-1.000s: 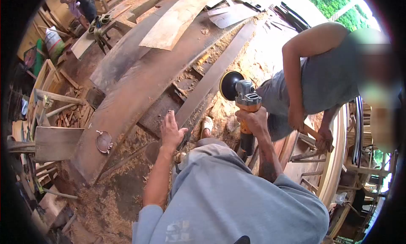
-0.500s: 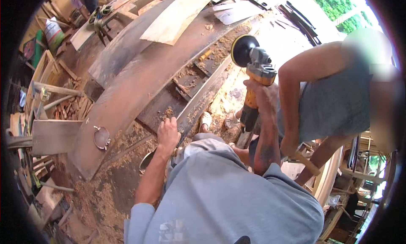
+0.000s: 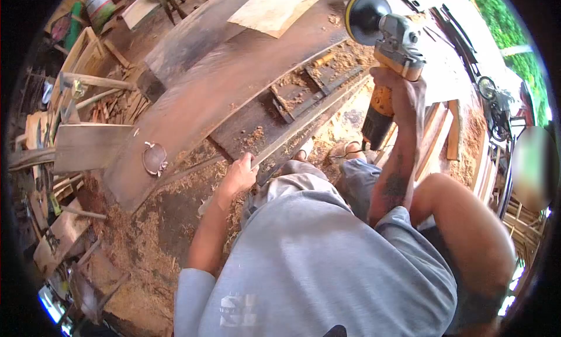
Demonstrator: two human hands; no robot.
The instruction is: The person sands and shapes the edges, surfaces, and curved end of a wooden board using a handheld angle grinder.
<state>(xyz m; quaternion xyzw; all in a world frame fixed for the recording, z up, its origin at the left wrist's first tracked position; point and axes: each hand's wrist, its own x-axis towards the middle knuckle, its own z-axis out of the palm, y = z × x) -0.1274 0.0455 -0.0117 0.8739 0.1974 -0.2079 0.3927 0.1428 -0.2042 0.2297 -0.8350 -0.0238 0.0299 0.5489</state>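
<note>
My right hand (image 3: 400,88) grips a yellow and grey angle polisher (image 3: 383,100) by its body. The tool is raised, and its round black pad (image 3: 367,18) faces up and left, apart from the wood. My left hand (image 3: 239,172) is closed at the near end of a long wooden rail (image 3: 310,123), fingers curled over its edge. The rail borders a dark trough (image 3: 251,118) with crosspieces and wood shavings. Beyond lies a wide brown plank (image 3: 193,112) with a small round brown object (image 3: 155,159) at its near end.
A pale board (image 3: 277,9) lies across the far planks. Wood scraps (image 3: 111,109) and sticks crowd the left side. Shavings (image 3: 158,243) cover the ground. Another person (image 3: 461,237) is close at my right, beside leaning boards (image 3: 435,135) and a bicycle (image 3: 497,103).
The polisher has moved up and right in view with my right hand. My left hand remains at the rail. The other person has shifted lower, behind my right arm; the view has turned.
</note>
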